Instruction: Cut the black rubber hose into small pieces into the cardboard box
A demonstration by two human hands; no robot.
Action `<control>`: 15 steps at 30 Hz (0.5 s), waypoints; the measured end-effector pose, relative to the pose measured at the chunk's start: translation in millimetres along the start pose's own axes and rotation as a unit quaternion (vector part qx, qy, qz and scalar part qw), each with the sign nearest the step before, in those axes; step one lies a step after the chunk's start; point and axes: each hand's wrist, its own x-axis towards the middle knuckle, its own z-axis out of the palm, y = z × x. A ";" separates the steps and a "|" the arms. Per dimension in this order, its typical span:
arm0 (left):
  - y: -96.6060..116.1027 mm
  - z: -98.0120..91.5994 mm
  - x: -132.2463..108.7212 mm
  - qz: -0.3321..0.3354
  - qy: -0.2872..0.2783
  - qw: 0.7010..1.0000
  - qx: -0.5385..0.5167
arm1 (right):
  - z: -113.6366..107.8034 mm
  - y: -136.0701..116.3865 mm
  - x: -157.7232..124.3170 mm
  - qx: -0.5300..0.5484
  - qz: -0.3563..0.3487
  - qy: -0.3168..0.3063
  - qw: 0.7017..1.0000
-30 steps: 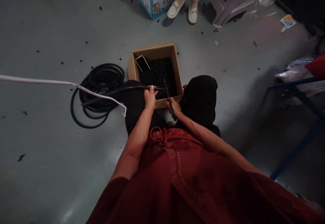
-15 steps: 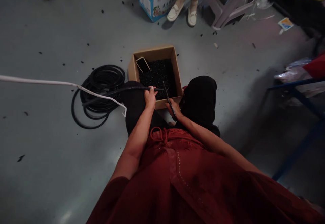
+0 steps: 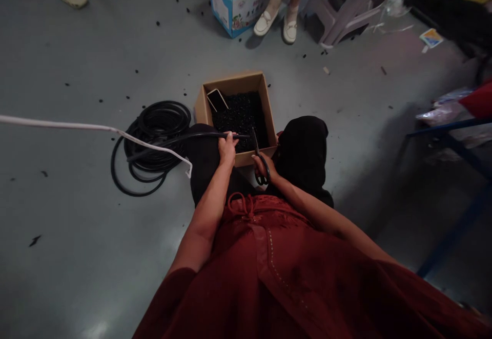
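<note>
Black corrugated tubing (image 3: 200,135) runs over the person's left knee (image 3: 203,160) and into the left hand (image 3: 227,149), which is closed firmly around it, with a short free end sticking out past the fingers. The right hand (image 3: 261,167) holds black-handled scissors (image 3: 259,157) by the loops, their blades pointing up just beside that free end (whether they actually bite the tube is too small to tell).

Both hands sit just above the near wall of a cardboard box (image 3: 230,84), which stands between the knees. Inside lies a heap of short black tube pieces (image 3: 240,121), with a smartphone (image 3: 217,100) tilted in the far left corner. The tubing leads back to a coil (image 3: 154,144) on the grey floor (image 3: 77,226) at left, and a white cord (image 3: 57,123) lies across that coil.

Stray black bits (image 3: 157,23) dot the floor. Beyond the box, a co-worker's white loafers (image 3: 265,24) stand between a blue printed carton (image 3: 238,1) and a pale plastic stool (image 3: 346,6).
</note>
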 end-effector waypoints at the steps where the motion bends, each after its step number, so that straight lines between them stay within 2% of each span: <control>1: -0.1 0.0 0.4 -0.001 -0.002 1.000 -0.004 | -0.1 -0.8 -2.3 0.016 0.009 -0.004 1.000; 5: 0.5 0.7 1.6 -0.014 -0.012 0.999 -0.032 | -1.7 -2.9 -9.6 0.059 0.028 -0.019 0.998; 11: 4.9 1.3 -2.1 -0.041 -0.030 0.997 -0.057 | -1.8 -4.0 -14.8 0.115 -0.021 -0.027 0.993; 15: 7.5 2.0 -6.1 -0.053 -0.045 0.994 -0.079 | 3.2 -0.2 -15.3 0.116 -0.013 -0.039 0.992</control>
